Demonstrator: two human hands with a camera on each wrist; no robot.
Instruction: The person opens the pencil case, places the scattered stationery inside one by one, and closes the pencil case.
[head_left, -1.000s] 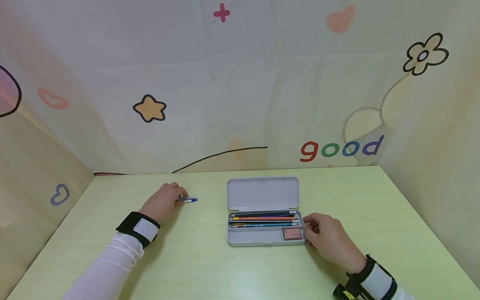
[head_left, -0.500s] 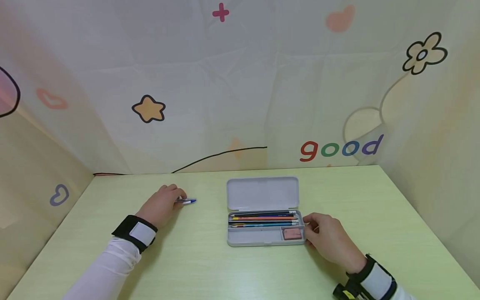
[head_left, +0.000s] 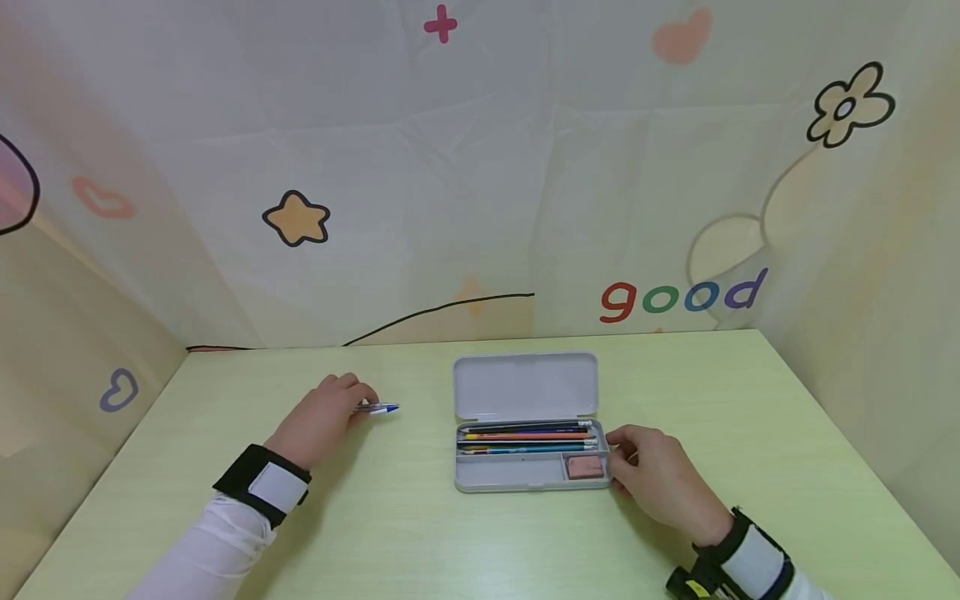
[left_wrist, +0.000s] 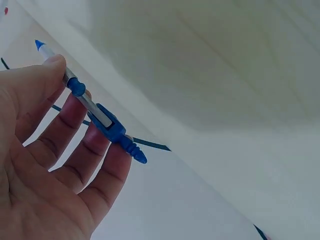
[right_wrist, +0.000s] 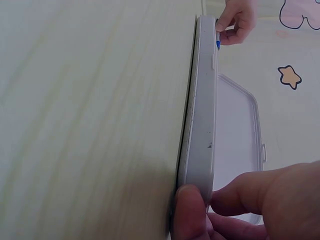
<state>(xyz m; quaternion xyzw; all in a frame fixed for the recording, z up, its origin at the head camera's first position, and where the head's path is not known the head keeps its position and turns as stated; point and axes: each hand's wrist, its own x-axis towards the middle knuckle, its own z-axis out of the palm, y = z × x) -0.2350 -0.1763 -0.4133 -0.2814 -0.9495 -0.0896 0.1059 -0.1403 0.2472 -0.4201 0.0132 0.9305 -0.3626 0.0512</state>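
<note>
A blue and silver drawing compass (left_wrist: 114,131) is pinched between the thumb and fingertips of my left hand (head_left: 318,421). In the left wrist view its blue knobbed handle points down right and its blue-capped tip up left; in the head view its blue tip (head_left: 387,408) points right. My right hand (head_left: 663,479) grips the right end of a pale grey pencil case (head_left: 510,477), thumb and fingers at its corner in the right wrist view. The case lies with its lid (head_left: 525,387) raised. Several pencils (head_left: 525,437) fill its rear compartment, and a pink eraser (head_left: 585,467) sits front right.
The case rests on a pale yellow-green table (head_left: 450,550). A printed cloth backdrop (head_left: 412,167) stands behind the table and along both sides. Bare tabletop lies between my left hand and the case.
My left hand first shifts slightly left, then right and a little nearer, keeping the compass pinched. My right hand and the pencil case stay in place.
</note>
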